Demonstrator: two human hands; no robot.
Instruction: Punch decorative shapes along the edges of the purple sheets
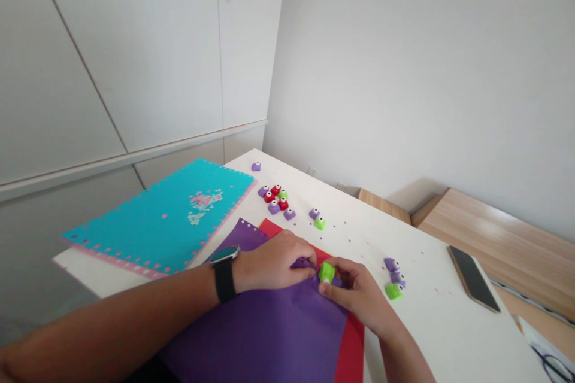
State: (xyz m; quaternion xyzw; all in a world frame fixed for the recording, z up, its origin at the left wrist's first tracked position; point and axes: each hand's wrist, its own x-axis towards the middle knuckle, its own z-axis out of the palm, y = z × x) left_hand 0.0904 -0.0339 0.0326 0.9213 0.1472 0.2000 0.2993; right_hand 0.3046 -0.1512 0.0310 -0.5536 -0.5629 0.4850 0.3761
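The purple sheet [269, 329] lies nearest the wearer, and the green punch [326, 272] is at its far right edge. The right hand [354, 293] has its grip clamped on that punch, thumb below and fingers above, covering part of it. The left hand [276, 260] lies across the purple sheet's upper part; its grip is pinched together on the sheet's edge, just beside the punch. That hand and its watch [225, 254] block part of the sheet from view.

A red sheet [353, 347] sticks out from under the purple sheet on the right. Left of the purple sheet is a blue sheet [157, 209] with notched edges, bearing a heap of paper bits [204, 198]. Beyond the purple sheet, seven small punches [283, 203] crowd together on the white surface [431, 323], with a lone purple one [256, 166] farther off and a pair [319, 224] nearer. Right of the purple sheet stand three more punches [398, 279], then a phone [471, 278] and, past it, a wooden unit [494, 239].
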